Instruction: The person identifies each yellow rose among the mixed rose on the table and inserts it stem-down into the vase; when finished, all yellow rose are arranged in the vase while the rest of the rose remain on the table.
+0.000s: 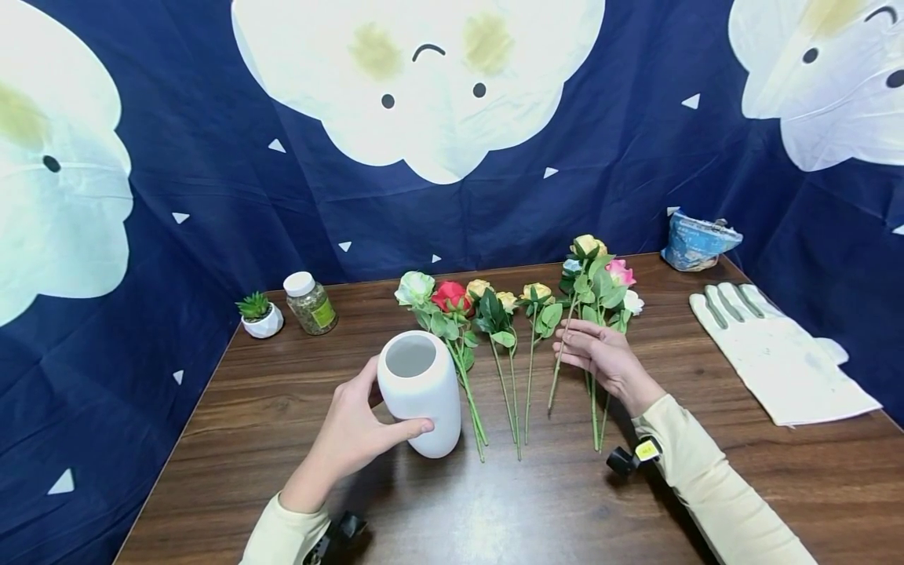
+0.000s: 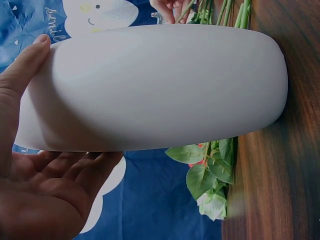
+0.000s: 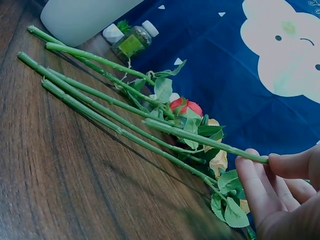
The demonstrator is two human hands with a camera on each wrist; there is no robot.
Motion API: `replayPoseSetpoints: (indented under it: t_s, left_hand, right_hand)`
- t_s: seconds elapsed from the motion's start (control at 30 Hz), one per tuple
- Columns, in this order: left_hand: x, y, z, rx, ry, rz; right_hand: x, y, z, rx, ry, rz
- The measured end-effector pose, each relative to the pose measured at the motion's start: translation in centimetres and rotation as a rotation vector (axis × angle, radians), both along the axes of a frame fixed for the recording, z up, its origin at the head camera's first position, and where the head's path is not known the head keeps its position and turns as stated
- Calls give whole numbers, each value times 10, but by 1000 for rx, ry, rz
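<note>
A white vase (image 1: 432,408) stands nearly upright with its mouth facing up. My left hand (image 1: 356,424) grips its side, thumb and fingers spread around the upper part in the left wrist view. Whether the base touches the table cannot be told. My right hand (image 1: 600,357) pinches the green stem (image 3: 210,142) of a yellow rose (image 1: 586,247) between thumb and fingers, its cut end pointing toward the vase side. Between the hands lie a mint-green rose (image 1: 414,289), a red rose (image 1: 452,297) and several yellow roses (image 1: 537,293). Pink (image 1: 621,272) and white roses lie behind my right hand.
On the wooden table (image 1: 282,439), a small potted succulent (image 1: 261,316) and a white-lidded jar (image 1: 311,304) stand at the back left. White gloves (image 1: 784,361) lie at the right, near a crumpled blue bag (image 1: 699,241). A dark blue cloth (image 1: 212,196) hangs behind.
</note>
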State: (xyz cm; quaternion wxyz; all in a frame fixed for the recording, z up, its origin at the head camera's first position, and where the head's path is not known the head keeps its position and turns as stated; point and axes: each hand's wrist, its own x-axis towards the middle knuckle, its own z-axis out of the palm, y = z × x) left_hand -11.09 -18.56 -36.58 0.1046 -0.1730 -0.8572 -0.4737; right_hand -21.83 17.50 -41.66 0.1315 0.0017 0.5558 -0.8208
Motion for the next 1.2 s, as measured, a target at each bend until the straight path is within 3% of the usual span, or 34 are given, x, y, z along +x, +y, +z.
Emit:
replayPoseSetpoints:
  t_s: [0.5,0.8,1.2]
  left_hand:
    - [1,-1,-4,16,5,-8]
    - [1,-1,-3,15,6,1]
    - [-1,0,-1,15,18,-9]
  right_hand:
    - [3,-4,5,-128,0,-157]
    - [2,-6,7,-197,45,-266]
    - [1,-7,9,-255,118,-342]
